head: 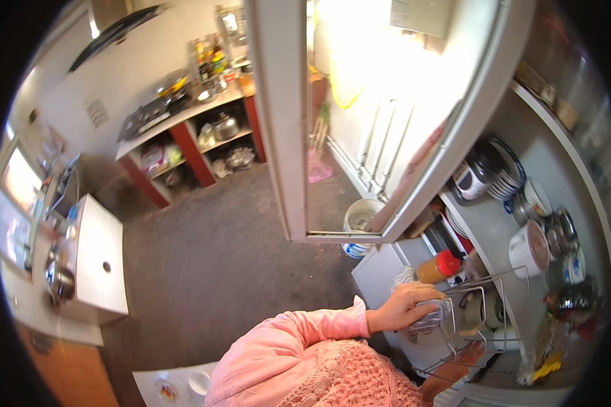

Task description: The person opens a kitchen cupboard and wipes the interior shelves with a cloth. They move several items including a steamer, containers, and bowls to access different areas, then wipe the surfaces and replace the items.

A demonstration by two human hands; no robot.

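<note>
A wire rack (483, 315) of thin metal bars is in front of me at the lower right. My left hand (410, 305), coming out of a pink sleeve, grips a grey striped cloth (430, 318) against the rack's near upper bar. Part of the cloth hangs below the fingers and part shows behind the hand. Lower down, my right hand (473, 338) is around the rack from its far side, partly hidden by the bars.
Behind the rack are a jar with a red lid (447, 263), a grey shelf (489, 244) and a white lidded mug (528, 249). A glazed door frame (346, 238) stands close by, with a bucket (361, 216) near it. A white cabinet (99, 254) is at left.
</note>
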